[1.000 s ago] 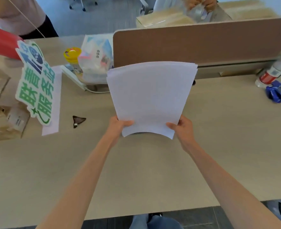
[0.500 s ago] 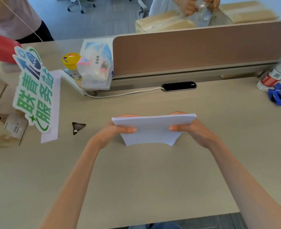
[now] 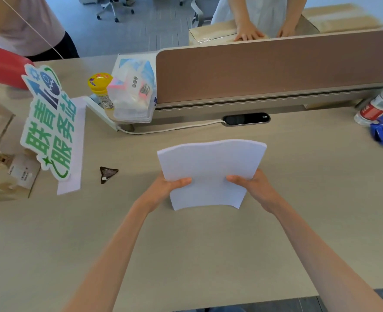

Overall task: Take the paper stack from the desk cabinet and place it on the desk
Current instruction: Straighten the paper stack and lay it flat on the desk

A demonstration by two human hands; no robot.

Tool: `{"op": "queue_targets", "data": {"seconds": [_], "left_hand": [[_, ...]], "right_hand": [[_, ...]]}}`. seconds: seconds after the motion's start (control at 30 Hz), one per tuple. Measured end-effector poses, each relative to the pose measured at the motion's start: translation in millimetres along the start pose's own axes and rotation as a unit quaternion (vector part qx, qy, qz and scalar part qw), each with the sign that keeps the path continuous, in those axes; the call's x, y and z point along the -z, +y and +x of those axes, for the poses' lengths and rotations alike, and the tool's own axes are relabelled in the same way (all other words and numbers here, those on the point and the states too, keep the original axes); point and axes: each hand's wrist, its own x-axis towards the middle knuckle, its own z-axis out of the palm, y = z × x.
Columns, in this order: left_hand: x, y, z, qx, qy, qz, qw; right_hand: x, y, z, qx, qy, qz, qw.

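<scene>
- Paper stack (image 3: 208, 174) held above the counter (image 3: 186, 255) by both hands, tilted with its far edge raised and its near edge low, close to or touching the surface; contact not certain from this view.
- Left hand (image 3: 163, 188) in a closed grip on the stack's lower left edge, thumb on top, fingers hidden beneath.
- Right hand (image 3: 251, 188) in a matching closed grip on the lower right edge, thumb on top.
- Sheets bowed along the far edge, so likely to fan or slide if one side lets go first.
- Judged step: laying the stack flat on the open stretch of counter in front of the body.
- Best done by resting the near edge down first, then lowering the far edge evenly, both hands level.
- Worth sliding the fingers out sideways only once the full weight rests on the surface, to keep the edges square.
- Enough bare counter on all sides: small dark wrapper (image 3: 108, 174) off to the left, black cable port (image 3: 245, 119) and white cable (image 3: 170, 129) well beyond the far edge.
- No need to push forward toward the partition (image 3: 276, 68); present spot looks fine.
</scene>
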Motion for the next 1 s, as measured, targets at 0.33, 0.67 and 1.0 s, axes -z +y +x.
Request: {"op": "queue_targets", "data": {"seconds": [0.33, 0.67, 1.0], "left_hand": [[52.7, -16.1, 16.1, 0.068, 0.021, -0.029, 0.997], [94.0, -67.4, 85.3, 0.137, 0.124, -0.089, 0.979], [92.3, -82.0, 131.0, 0.09, 0.301, 0.074, 0.946]], "right_hand": [[-50.0, 12.0, 52.4, -0.073, -0.018, -0.018, 0.997], [-96.7, 65.8, 125.2, -0.138, 0.111, -0.026, 0.984], [-106.9, 74.9, 163.4, -0.102, 0.183, -0.2, 0.957]]}}
